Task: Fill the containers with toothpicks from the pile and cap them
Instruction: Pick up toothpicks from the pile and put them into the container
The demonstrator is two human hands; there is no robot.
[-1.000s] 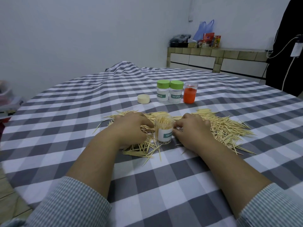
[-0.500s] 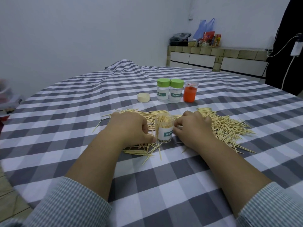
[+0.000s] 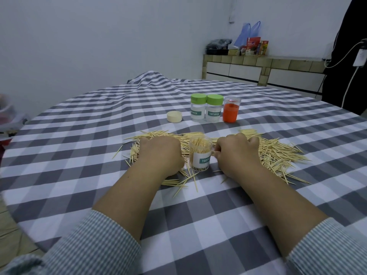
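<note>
An open clear container [image 3: 200, 155] with a "TOOTHPICK" label stands upright on the checked tablecloth, packed with toothpicks. A wide pile of loose toothpicks [image 3: 278, 153] lies around and behind it. My left hand [image 3: 160, 153] rests on the pile just left of the container, fingers curled down around toothpicks. My right hand [image 3: 236, 153] sits just right of it, thumb and fingers pinching a few toothpicks beside the container's wall. A cream cap [image 3: 174, 116] lies alone farther back.
Two green-capped containers [image 3: 206, 110] and an orange container [image 3: 231, 110] stand in a row behind the pile. The round table's cloth [image 3: 99, 135] bunches up at the far side. A tiled counter [image 3: 258, 68] with bags stands at the back right.
My left thumb has left the container's side and the hand has curled onto the pile. My right hand stays by the container, fingers drawn closer together.
</note>
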